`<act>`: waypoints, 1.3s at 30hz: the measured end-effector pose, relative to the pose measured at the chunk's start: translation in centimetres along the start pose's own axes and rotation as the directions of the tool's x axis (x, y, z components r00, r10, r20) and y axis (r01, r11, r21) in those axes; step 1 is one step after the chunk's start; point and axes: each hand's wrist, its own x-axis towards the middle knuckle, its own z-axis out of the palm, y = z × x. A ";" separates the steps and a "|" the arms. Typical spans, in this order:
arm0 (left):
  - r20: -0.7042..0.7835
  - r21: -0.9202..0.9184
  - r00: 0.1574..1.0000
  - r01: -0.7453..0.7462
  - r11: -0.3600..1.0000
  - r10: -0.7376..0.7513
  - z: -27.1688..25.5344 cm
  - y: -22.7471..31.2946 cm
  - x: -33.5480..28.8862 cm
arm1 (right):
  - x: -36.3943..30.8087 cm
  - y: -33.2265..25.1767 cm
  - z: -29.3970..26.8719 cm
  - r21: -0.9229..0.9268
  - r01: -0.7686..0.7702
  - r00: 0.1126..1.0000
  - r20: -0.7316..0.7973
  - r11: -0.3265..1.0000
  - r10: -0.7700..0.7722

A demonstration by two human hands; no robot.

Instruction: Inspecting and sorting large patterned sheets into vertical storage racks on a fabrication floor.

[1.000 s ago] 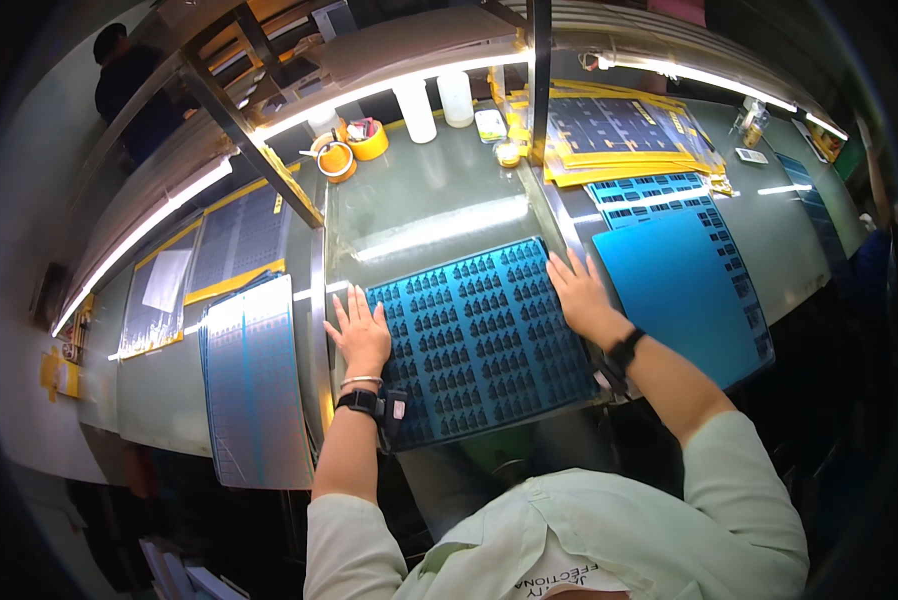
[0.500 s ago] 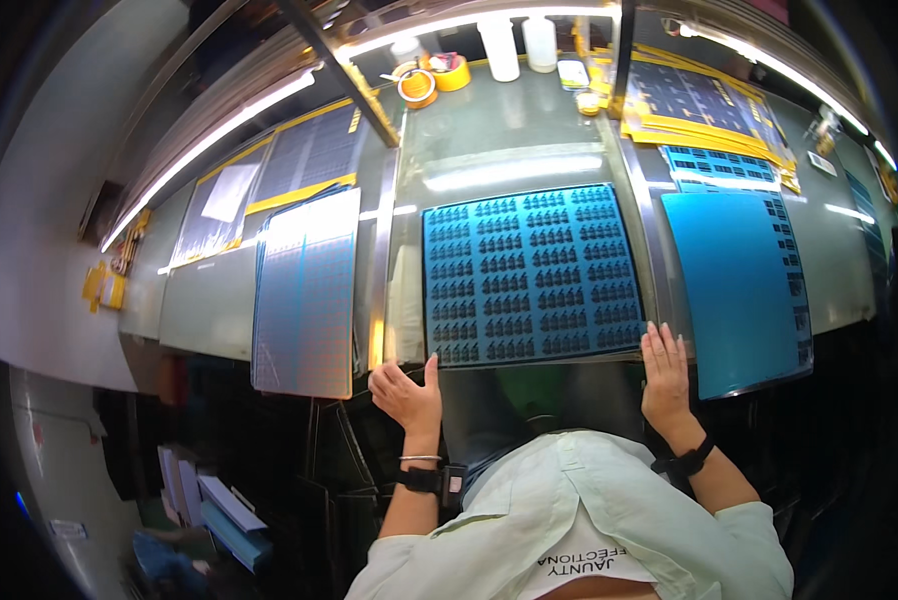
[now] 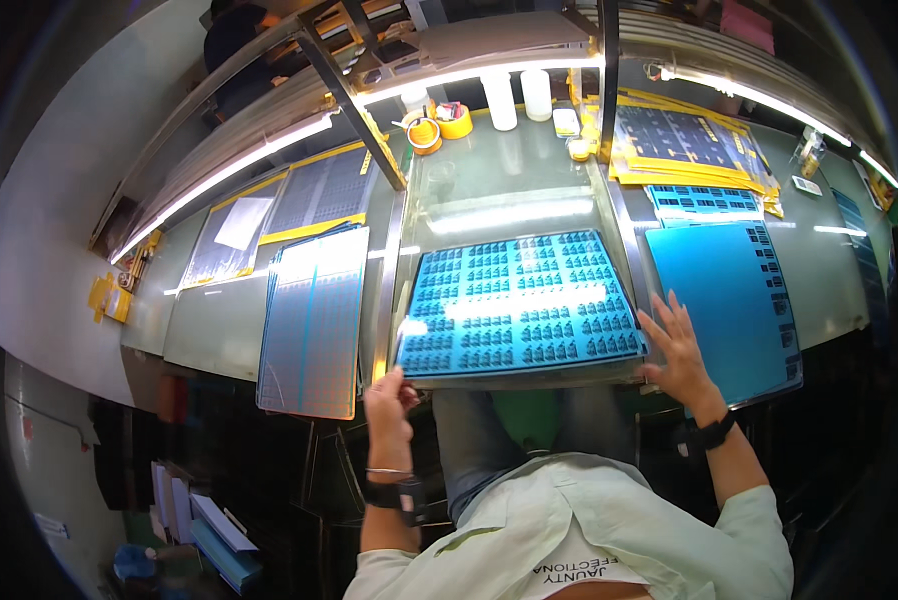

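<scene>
A blue sheet (image 3: 521,312) printed with rows of small dark figures lies in front of me on a glass-topped work surface (image 3: 514,200), bright glare across it. My left hand (image 3: 389,405) is at its near left corner, fingers curled and thumb against the corner, seemingly pinching it. Just off the sheet's right edge is my right hand (image 3: 677,345), fingers spread and holding nothing. To the right is a plain blue sheet (image 3: 719,300) with dark marks down one side. On the left lies a stack of grid-patterned sheets (image 3: 314,320).
Metal posts (image 3: 389,290) flank the work surface, with a lit tube (image 3: 469,80) above its far end. Orange tape rolls (image 3: 425,136) and white bottles (image 3: 500,102) stand at the back. Yellow-edged films (image 3: 684,145) lie at the far right, others at the far left.
My left hand has closed in on the sheet's near left corner. My right hand has spread its fingers. Glare now crosses the sheet, which looks shifted or tilted; the whole view has shifted.
</scene>
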 end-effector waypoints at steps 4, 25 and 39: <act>0.191 0.021 0.980 0.043 0.999 -0.046 0.8 6.5 -0.3 | 5.9 0.3 0.7 0.196 0.242 0.950 -0.248 0.950 -0.191; 0.729 0.683 0.667 -0.693 -0.229 0.155 6.9 -5.8 -0.6 | -6.4 10.2 -1.8 0.292 -0.606 0.452 -0.639 0.740 0.623; 0.630 0.775 0.170 -0.081 0.626 -0.758 23.6 -11.8 -12.0 | -19.8 6.9 1.5 0.823 -0.557 0.164 0.240 -0.111 0.957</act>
